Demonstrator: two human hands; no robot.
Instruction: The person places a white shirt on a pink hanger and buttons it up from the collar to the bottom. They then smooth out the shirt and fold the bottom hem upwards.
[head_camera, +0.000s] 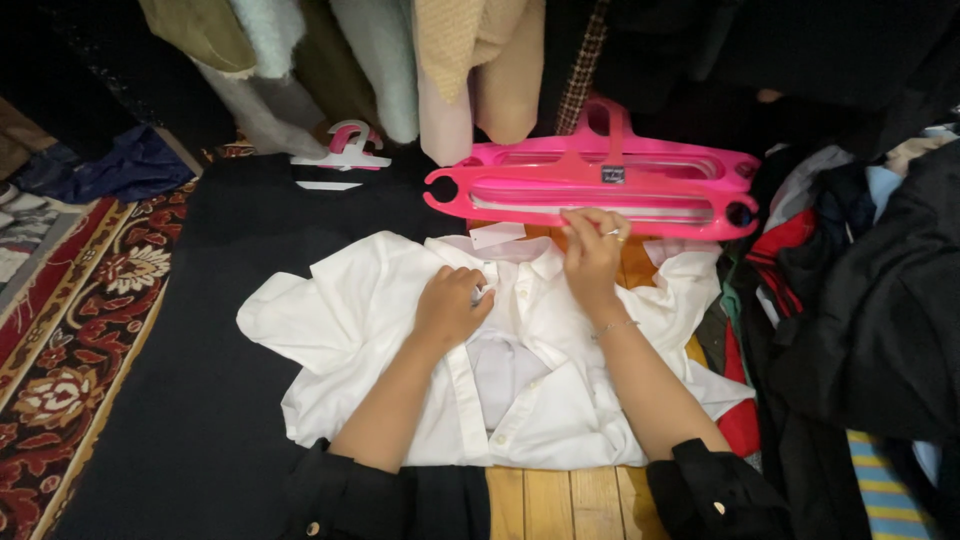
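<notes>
both forearms bare, dark sleeves pushed up near elbows, reaching fwd. left hand (452, 303) palm down, fingers curled in, pinching. right hand (594, 250) further fwd, fingers bent at the tips; ring on a finger, thin bracelet at wrist.

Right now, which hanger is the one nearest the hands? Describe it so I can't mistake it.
Start at the white shirt spread on the floor. Just beyond its collar, touching the right hand, lies a stack of bright pink hangers. The only other hanger is small, white and pink, farther off to the left on dark cloth.
</notes>
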